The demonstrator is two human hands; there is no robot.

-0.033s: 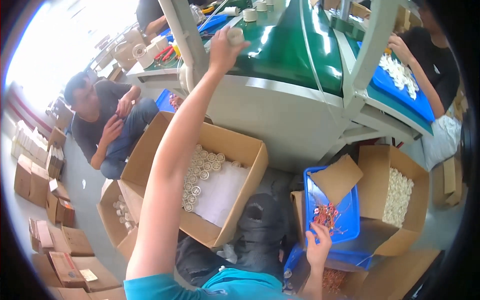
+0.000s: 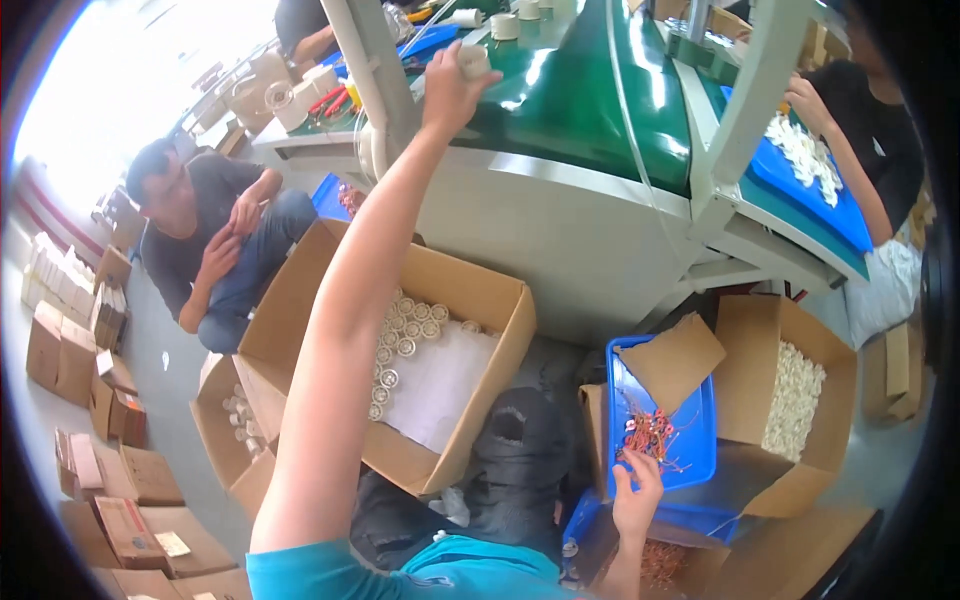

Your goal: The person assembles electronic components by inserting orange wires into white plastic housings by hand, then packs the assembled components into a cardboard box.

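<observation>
My left hand (image 2: 456,92) is stretched far forward over the near edge of the green conveyor belt (image 2: 560,110). Its fingers are closed round a short white cylindrical part (image 2: 473,62). Down at the right, my right hand (image 2: 637,497) is at the near end of a blue tray (image 2: 702,440). Thumb and fingers look apart there, with the fingertips at a tangle of thin red wires (image 2: 650,432). Under my left arm stands a cardboard box (image 2: 480,290) with rows of round white parts (image 2: 412,325) beside a white sheet; the arm covers part of it.
A crouching person (image 2: 205,225) is at the left, near stacked cartons (image 2: 135,540). Another person's arm (image 2: 850,165) reaches over a blue tray of white pieces (image 2: 808,160). A box of small white parts (image 2: 795,400) stands at right. A frame post (image 2: 755,100) rises beside the belt.
The view has shifted very slightly. The crouching person's hands have come a little closer together. Both my hands keep nearly the same places.
</observation>
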